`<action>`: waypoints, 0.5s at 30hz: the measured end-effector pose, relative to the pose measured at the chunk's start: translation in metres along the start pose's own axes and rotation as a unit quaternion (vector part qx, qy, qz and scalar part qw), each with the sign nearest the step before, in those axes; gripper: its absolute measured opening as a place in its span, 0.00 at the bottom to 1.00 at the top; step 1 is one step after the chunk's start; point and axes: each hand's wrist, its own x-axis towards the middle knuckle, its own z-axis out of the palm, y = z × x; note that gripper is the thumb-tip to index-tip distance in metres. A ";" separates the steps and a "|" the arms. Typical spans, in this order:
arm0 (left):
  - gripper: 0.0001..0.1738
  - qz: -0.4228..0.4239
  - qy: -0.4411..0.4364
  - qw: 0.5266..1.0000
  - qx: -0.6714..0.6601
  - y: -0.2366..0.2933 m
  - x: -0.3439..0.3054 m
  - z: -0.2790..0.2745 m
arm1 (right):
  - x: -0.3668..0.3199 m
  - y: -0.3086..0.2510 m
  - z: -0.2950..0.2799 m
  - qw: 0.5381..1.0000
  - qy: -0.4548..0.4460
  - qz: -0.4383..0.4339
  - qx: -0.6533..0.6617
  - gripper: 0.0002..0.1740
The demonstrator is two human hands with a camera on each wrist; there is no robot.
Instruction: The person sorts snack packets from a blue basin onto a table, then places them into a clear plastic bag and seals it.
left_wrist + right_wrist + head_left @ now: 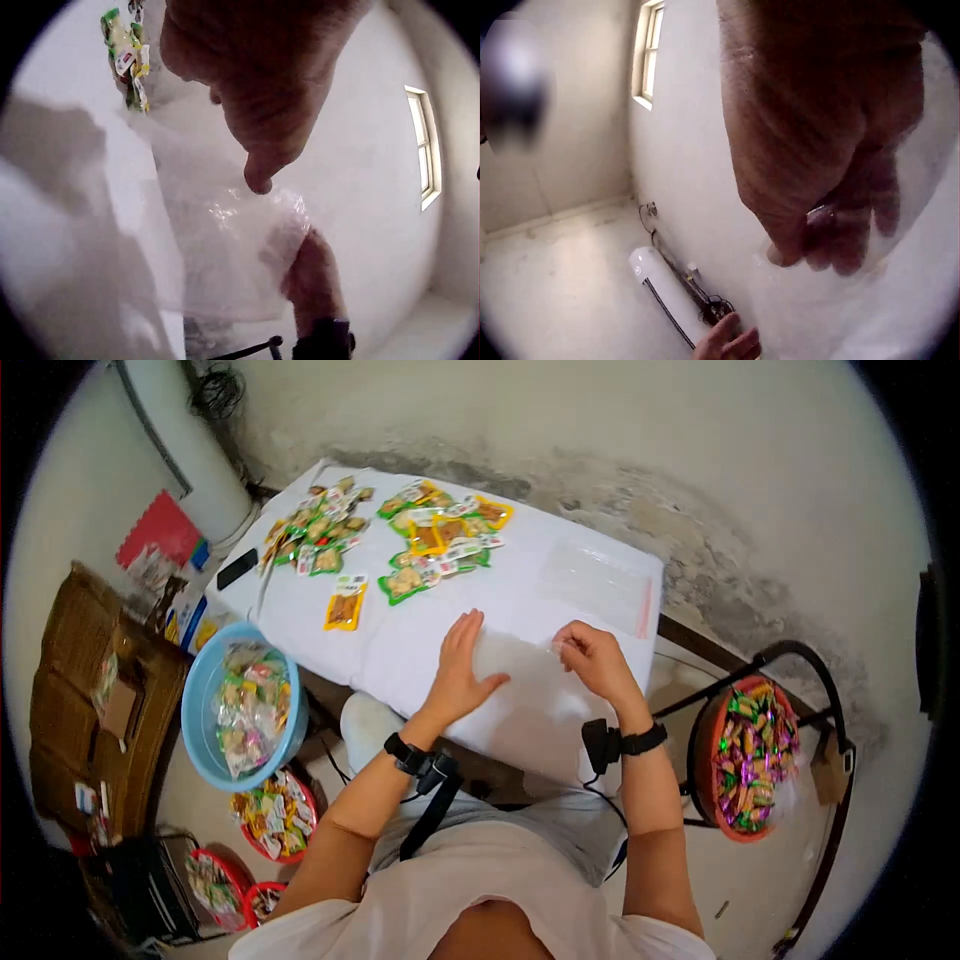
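Observation:
A thin clear plastic bag (520,705) hangs over the table's near edge between my two hands. My right hand (598,662) pinches the bag's upper edge between thumb and curled fingers, seen close up in the right wrist view, where the film (795,307) spreads below the fingertips. On the bag's other side my left hand (458,675) is held with straight fingers and the thumb apart, beside the film. In the left wrist view the bag (217,262) looks puffed and shiny, and the left thumb overlaps it.
On the white-covered table (400,660) lie snack packets (440,540), a phone (238,568) and flat clear bags (600,585). A blue basin (190,710) of bagged snacks stands left, with red baskets (312,800) below. A red basket (708,760) of wrapped candies stands right.

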 end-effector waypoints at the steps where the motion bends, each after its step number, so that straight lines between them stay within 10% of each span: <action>1: 0.44 -0.008 -0.071 0.997 -0.026 -0.009 0.006 -0.001 | 0.000 0.004 -0.002 0.989 -0.053 0.075 0.114 0.06; 9: 0.40 -0.046 -0.201 0.945 -0.253 0.026 0.025 -0.010 | -0.008 0.048 -0.022 0.933 0.074 0.186 0.300 0.09; 15: 0.22 -0.176 -0.171 0.962 -0.121 -0.002 0.017 0.030 | -0.037 0.110 -0.009 0.910 0.067 0.315 0.261 0.12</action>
